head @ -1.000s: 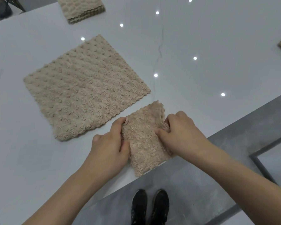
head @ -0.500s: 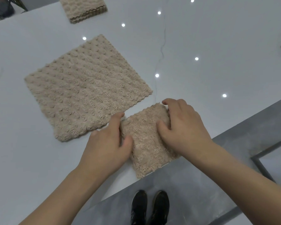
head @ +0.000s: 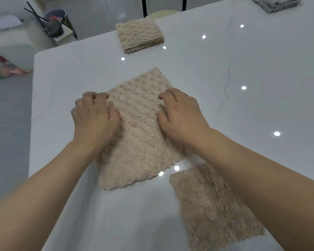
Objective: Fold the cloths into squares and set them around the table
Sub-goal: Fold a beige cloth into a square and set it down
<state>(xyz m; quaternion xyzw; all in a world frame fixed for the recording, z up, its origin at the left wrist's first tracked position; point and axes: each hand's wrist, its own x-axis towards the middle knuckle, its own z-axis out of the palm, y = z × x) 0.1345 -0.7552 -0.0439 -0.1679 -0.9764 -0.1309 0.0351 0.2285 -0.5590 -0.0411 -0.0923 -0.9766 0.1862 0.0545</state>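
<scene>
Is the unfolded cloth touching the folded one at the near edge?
Apart. The head view shows a strip of bare white table between the unfolded cloth and the folded cloth.

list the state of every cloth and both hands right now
large cloth: spread flat on the table, not yet folded, a hand on each side edge
small folded cloth: lies flat near the table's front edge, released
far folded cloth: folded into a thick square, set down at the far side
left hand: fingers curled at the large cloth's left edge
right hand: fingers curled at its right edge
</scene>
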